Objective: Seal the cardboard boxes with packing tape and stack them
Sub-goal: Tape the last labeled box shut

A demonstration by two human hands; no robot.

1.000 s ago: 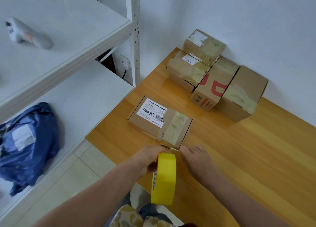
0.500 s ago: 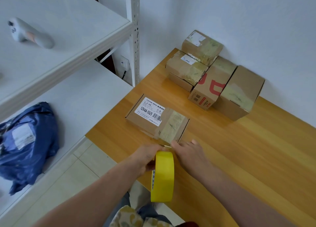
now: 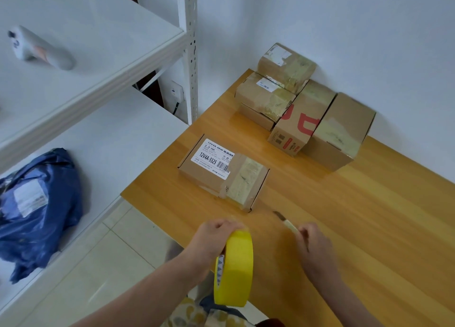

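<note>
- My left hand (image 3: 214, 238) was closest, fingers curled tight over the top of the yellow tape roll (image 3: 236, 272), which hung down past the near edge of the wooden table (image 3: 369, 228).
- My right hand (image 3: 314, 252) was pinched round the handle of a small knife (image 3: 283, 220), blade pointing toward the box. Couldn't tell if any tape strand ran from the roll.
- Just beyond the blade, the flat labelled box (image 3: 211, 176) lay alone on the table, with a band of tape wrapped over its near end and covering a corner of the label. Looked sealed to me.
- Furthest back, the pile of taped boxes (image 3: 301, 120) sat against the wall, all showing tape, with the small top box (image 3: 285, 63) perched on the others.
- So, my guess: taping pretty much done, and what was left was putting down the tools and getting that flat one onto the pile.
</note>
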